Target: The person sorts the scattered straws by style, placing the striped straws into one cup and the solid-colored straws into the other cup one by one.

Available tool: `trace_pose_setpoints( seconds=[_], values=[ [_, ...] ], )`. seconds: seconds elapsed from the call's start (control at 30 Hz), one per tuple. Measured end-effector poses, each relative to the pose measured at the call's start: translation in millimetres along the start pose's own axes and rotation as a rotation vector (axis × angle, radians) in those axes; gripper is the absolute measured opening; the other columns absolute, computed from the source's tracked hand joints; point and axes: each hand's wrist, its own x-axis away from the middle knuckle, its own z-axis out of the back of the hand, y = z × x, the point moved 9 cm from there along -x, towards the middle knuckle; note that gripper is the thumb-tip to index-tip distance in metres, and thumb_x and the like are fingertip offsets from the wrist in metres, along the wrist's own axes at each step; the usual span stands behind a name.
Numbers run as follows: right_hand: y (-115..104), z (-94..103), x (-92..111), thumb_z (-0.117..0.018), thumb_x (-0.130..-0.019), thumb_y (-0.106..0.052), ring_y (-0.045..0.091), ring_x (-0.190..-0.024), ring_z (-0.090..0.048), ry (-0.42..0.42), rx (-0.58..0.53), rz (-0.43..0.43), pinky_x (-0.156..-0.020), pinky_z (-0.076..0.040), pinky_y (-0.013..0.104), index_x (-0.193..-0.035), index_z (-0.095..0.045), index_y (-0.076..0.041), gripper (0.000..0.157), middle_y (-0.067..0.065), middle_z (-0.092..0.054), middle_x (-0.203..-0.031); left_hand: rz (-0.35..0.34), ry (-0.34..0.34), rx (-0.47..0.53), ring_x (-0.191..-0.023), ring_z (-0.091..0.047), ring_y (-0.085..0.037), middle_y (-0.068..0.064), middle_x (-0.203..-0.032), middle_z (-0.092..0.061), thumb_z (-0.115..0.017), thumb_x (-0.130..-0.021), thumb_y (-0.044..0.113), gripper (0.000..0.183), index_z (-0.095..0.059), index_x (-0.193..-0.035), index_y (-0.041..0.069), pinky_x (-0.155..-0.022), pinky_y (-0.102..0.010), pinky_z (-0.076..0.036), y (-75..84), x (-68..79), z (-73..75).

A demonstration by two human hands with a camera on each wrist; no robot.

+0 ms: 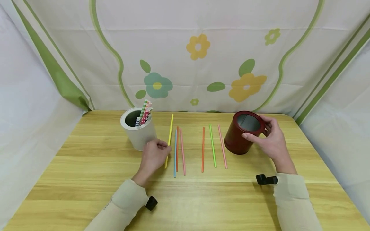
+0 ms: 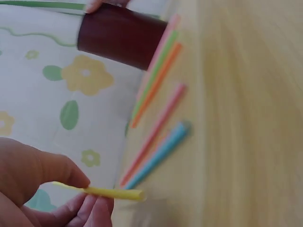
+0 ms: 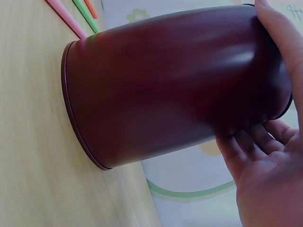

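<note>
My left hand (image 1: 152,155) pinches a yellow straw (image 1: 171,128) between thumb and fingers, beside the white canister (image 1: 139,136). In the left wrist view, one end of that yellow straw (image 2: 123,193) juts past the fingertips. My right hand (image 1: 274,141) grips the upper part of a dark red canister (image 1: 237,139), thumb on the near side and fingers behind. Its opening faces up and looks empty. The right wrist view has the canister's side (image 3: 156,90) up close, its base at the tabletop.
Between the canisters lie a blue straw (image 1: 175,160), an orange straw (image 1: 177,138) and a pink straw (image 1: 182,150). Farther right are another orange straw (image 1: 203,149), a green straw (image 1: 213,146) and a pink straw (image 1: 222,146). Several patterned straws (image 1: 145,112) stand in the white canister.
</note>
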Motion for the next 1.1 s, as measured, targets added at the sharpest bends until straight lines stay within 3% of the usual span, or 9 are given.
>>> trace_pose_setpoints(
  seconds=[0.13, 0.23, 0.33, 0.47, 0.67, 0.87, 0.97, 1.1],
  values=[
    [-1, 0.5, 0, -0.094, -0.085, -0.017, 0.001, -0.122, -0.056, -0.001, 0.002, 0.012, -0.098, -0.047, 0.003, -0.156, -0.044, -0.015, 0.087, -0.007, -0.056, -0.143, 0.041, -0.077, 0.185, -0.078, -0.068, -0.020, -0.015, -0.100, -0.073, -0.074, -0.098, 0.011, 0.018, -0.075, -0.110, -0.002, -0.069, -0.028, -0.062, 9.0, 1.5, -6.1],
    [-1, 0.4, 0, -0.094, -0.085, -0.019, 0.000, -0.123, -0.056, -0.001, 0.005, 0.008, -0.098, -0.047, 0.002, -0.156, -0.044, -0.016, 0.087, -0.008, -0.056, -0.142, 0.053, -0.131, 0.341, -0.087, -0.070, -0.021, -0.015, -0.106, -0.072, -0.073, -0.100, 0.009, 0.019, -0.074, -0.115, -0.003, -0.081, -0.036, -0.068, 17.4, 2.0, -12.1],
    [-1, 0.2, 0, -0.094, -0.085, -0.020, 0.000, -0.123, -0.056, -0.002, 0.005, -0.002, -0.098, -0.047, 0.002, -0.155, -0.044, -0.016, 0.086, -0.008, -0.055, -0.142, 0.039, -0.170, 0.469, -0.091, -0.072, -0.020, -0.015, -0.107, -0.072, -0.073, -0.100, 0.006, 0.018, -0.073, -0.116, -0.003, -0.091, -0.041, -0.068, 28.1, 1.4, -16.5],
    [-1, -0.8, 1, -0.094, -0.085, -0.021, 0.001, -0.124, -0.056, -0.004, -0.004, -0.005, -0.098, -0.047, 0.003, -0.155, -0.044, -0.016, 0.086, -0.008, -0.055, -0.143, -0.016, -0.191, 0.581, -0.089, -0.076, -0.018, -0.015, -0.107, -0.074, -0.072, -0.101, 0.007, 0.017, -0.071, -0.115, -0.002, -0.093, -0.040, -0.068, 47.2, -0.8, -17.5],
    [0, -1.5, 2, -0.094, -0.085, -0.019, 0.001, -0.125, -0.056, -0.008, -0.023, -0.009, -0.099, -0.047, 0.003, -0.155, -0.044, -0.016, 0.086, -0.009, -0.055, -0.144, -0.157, -0.181, 0.670, -0.089, -0.076, -0.016, -0.010, -0.106, -0.073, -0.073, -0.101, 0.007, 0.016, -0.070, -0.115, 0.000, -0.090, -0.036, -0.068, 83.5, -1.6, -12.2],
    [2, -2.1, 2, -0.095, -0.084, -0.017, 0.001, -0.126, -0.056, 0.000, -0.036, 0.002, -0.100, -0.047, 0.003, -0.155, -0.044, -0.017, 0.087, -0.007, -0.056, -0.145, -0.269, -0.150, 0.806, -0.088, -0.075, -0.012, -0.007, -0.101, -0.073, -0.071, -0.100, -0.001, 0.015, -0.069, -0.113, -0.006, -0.088, -0.033, -0.069, 119.8, -2.2, -13.0],
    [2, -1.6, 2, -0.095, -0.084, -0.018, 0.000, -0.126, -0.056, 0.007, -0.027, 0.000, -0.101, -0.047, 0.003, -0.154, -0.045, -0.017, 0.087, -0.004, -0.057, -0.147, -0.281, -0.111, 0.886, -0.085, -0.075, -0.012, -0.007, -0.099, -0.073, -0.072, -0.099, -0.003, 0.013, -0.069, -0.111, -0.007, -0.085, -0.031, -0.069, 135.5, -5.3, -16.7],
    [3, 0.7, 2, -0.095, -0.084, -0.020, -0.001, -0.127, -0.055, 0.010, -0.006, -0.005, -0.101, -0.046, 0.002, -0.155, -0.045, -0.016, 0.087, 0.001, -0.056, -0.150, -0.220, -0.027, 1.007, -0.084, -0.075, -0.014, -0.009, -0.098, -0.074, -0.075, -0.096, -0.004, 0.012, -0.072, -0.108, -0.006, -0.085, -0.033, -0.069, 150.5, -11.6, -28.7]
  ],
)
